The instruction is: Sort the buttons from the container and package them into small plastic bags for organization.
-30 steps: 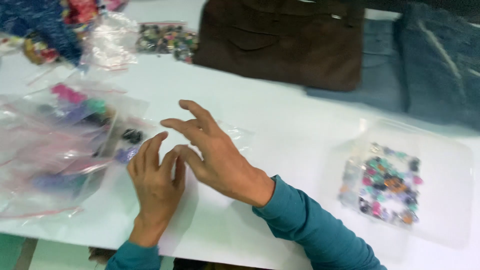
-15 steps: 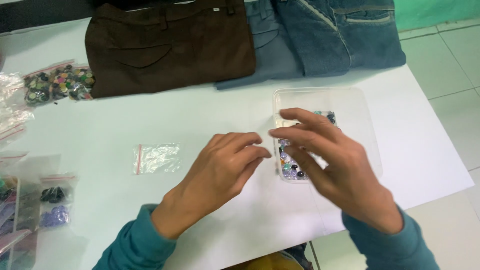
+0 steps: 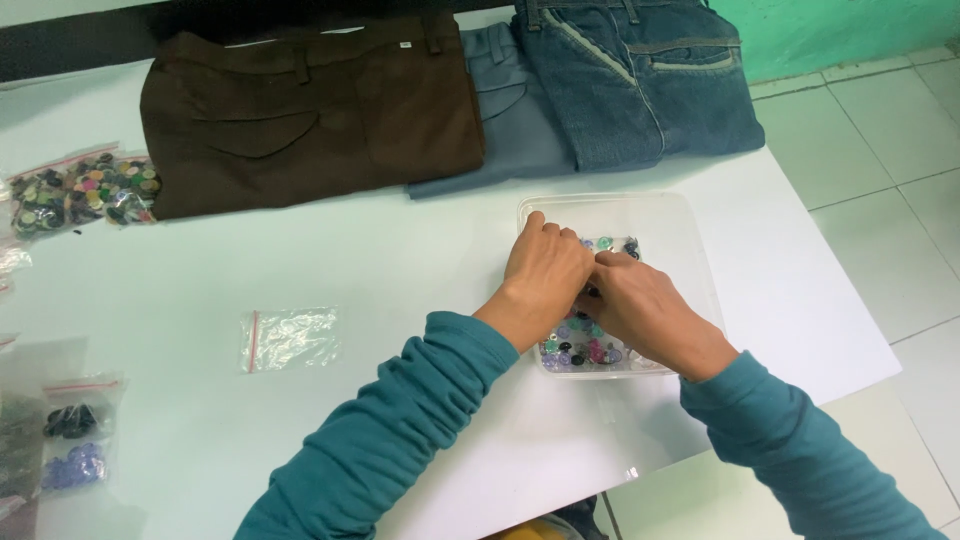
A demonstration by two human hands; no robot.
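Note:
A clear plastic tray point(image 3: 690, 215) lies on the white table point(image 3: 400, 270) at the right, with several small coloured buttons point(image 3: 580, 350) in it. Both my hands are inside the tray, over the buttons. My left hand point(image 3: 545, 275) is curled with its knuckles up and its fingertips down among the buttons. My right hand point(image 3: 645, 310) comes in from the right, and its fingers meet the left hand's fingers. The fingertips of both hands are hidden, so I cannot make out whether they pinch a button. Both arms are in teal sleeves.
Folded brown trousers point(image 3: 310, 110), grey-blue trousers point(image 3: 520, 130) and blue jeans point(image 3: 640, 80) lie along the far edge. A small clear zip bag point(image 3: 290, 338) lies at centre left. Bags of buttons sit at the far left point(image 3: 85, 190) and lower left point(image 3: 70, 440). The tiled floor point(image 3: 880, 200) is to the right.
My hands have come down from above the tray into it and closed together over the buttons. The view has settled over the table's right end.

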